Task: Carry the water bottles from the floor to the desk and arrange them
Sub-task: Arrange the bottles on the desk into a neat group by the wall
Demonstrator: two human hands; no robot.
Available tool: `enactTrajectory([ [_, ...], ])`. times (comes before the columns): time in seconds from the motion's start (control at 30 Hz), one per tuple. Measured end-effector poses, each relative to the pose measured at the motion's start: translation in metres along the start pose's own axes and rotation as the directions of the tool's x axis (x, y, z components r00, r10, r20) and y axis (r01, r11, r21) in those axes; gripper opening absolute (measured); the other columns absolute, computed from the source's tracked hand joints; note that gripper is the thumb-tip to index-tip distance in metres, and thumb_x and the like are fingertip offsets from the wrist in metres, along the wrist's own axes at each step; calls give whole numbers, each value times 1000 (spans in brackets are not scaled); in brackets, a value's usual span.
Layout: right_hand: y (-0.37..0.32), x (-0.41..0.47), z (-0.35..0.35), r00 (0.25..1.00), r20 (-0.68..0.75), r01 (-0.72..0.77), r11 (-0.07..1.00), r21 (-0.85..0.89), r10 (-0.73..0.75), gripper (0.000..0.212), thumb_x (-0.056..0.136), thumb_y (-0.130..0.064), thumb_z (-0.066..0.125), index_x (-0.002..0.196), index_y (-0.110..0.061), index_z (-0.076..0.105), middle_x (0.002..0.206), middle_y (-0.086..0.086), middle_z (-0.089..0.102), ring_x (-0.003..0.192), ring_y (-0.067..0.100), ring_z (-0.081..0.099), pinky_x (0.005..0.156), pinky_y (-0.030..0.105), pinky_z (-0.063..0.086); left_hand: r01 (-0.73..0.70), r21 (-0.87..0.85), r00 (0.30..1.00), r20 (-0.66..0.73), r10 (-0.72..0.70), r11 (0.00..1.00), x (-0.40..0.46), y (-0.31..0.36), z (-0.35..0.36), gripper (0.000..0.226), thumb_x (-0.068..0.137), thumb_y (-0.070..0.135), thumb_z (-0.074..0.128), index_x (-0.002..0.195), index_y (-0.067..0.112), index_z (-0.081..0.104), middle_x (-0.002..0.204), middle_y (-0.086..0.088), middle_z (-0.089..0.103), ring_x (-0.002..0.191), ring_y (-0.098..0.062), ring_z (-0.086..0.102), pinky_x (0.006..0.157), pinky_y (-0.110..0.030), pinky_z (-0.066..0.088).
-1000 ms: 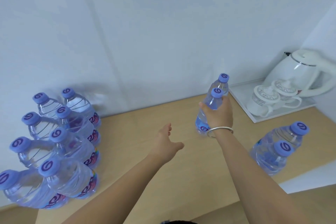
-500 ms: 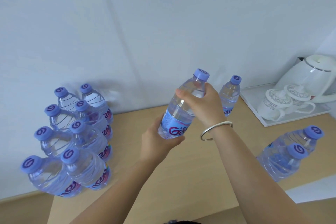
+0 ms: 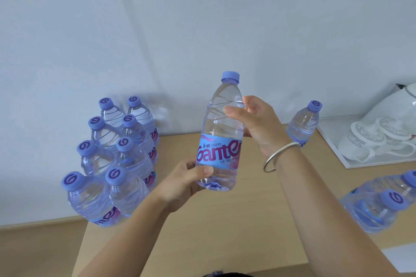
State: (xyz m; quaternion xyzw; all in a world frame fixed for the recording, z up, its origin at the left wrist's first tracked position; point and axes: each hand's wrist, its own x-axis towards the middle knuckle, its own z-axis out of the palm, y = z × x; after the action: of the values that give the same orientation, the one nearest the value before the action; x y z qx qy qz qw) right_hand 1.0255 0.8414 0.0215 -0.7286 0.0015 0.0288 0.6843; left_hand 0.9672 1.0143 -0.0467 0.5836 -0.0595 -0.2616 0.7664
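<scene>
A clear water bottle (image 3: pixel 221 132) with a lilac cap and a blue label hangs upright above the wooden desk (image 3: pixel 236 220). My left hand (image 3: pixel 184 183) grips its base from below. My right hand (image 3: pixel 256 119) holds its upper shoulder, thumb across the front. Several bottles (image 3: pixel 117 159) of the same kind stand in two rows at the desk's left, against the wall. One single bottle (image 3: pixel 304 123) stands at the back behind my right wrist. Two more bottles (image 3: pixel 387 204) stand at the right edge.
A white tray (image 3: pixel 337 153) at the back right holds a white kettle (image 3: pixel 396 105) and two white cups (image 3: pixel 369 144). A white wall rises directly behind the desk. The desk's front edge runs along the bottom of the view.
My right hand lifted one of two bottles off the desk's back and brought it toward me. My left hand rose and took hold of its base.
</scene>
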Motion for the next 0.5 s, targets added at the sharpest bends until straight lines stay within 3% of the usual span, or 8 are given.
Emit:
enactTrajectory([
  [0.13, -1, 1, 9, 999, 43, 31, 999, -16, -30, 84, 46, -50, 73, 101, 10, 52, 84, 16, 53, 74, 19, 51, 60, 30, 47, -11, -3, 1000, -1, 11, 1000, -6, 0, -7, 89, 35, 53, 89, 103, 1, 64, 94, -8, 73, 83, -19, 69, 72, -25, 55],
  [0.2, -1, 2, 14, 998, 39, 45, 998, -40, -44, 87, 46, -48, 74, 100, 15, 48, 108, 31, 53, 77, 17, 48, 58, 27, 47, -15, -4, 1000, -17, 15, 1000, -8, -2, -11, 90, 36, 53, 88, 105, 0, 63, 95, -9, 73, 85, -19, 69, 73, -25, 54],
  [0.27, 0, 4, 17, 998, 58, 42, 997, -63, -38, 80, 51, -43, 75, 100, 15, 48, 123, 28, 50, 78, 15, 49, 56, 23, 49, -14, -4, 999, -31, 14, 1000, -9, -5, -13, 88, 39, 51, 88, 106, 1, 63, 96, -9, 72, 85, -19, 69, 73, -25, 54],
  [0.37, 0, 7, 20, 987, 157, -12, 996, -94, 27, 73, 59, -37, 77, 110, 9, 51, 93, 10, 61, 80, 15, 58, 67, 29, 54, -20, 30, 997, -71, 22, 999, -10, -8, -19, 60, 48, 37, 81, 98, 8, 67, 91, -4, 73, 82, -15, 69, 70, -21, 53],
  [0.43, 1, 11, 22, 976, 206, -51, 991, -124, 76, 54, 71, -26, 77, 112, 3, 55, 89, -1, 63, 83, 17, 63, 77, 37, 55, -19, 73, 993, -116, 28, 997, -11, -11, -22, 47, 51, 35, 74, 93, 13, 69, 89, -3, 73, 82, -14, 68, 71, -21, 53],
  [0.5, 3, 18, 26, 967, 234, -61, 985, -160, 98, 41, 73, -23, 76, 104, -1, 59, 89, -5, 63, 83, 17, 63, 80, 40, 54, -10, 123, 983, -178, 32, 992, -10, -16, -27, 50, 52, 36, 75, 96, 12, 69, 95, -8, 73, 88, -19, 68, 78, -27, 54],
])
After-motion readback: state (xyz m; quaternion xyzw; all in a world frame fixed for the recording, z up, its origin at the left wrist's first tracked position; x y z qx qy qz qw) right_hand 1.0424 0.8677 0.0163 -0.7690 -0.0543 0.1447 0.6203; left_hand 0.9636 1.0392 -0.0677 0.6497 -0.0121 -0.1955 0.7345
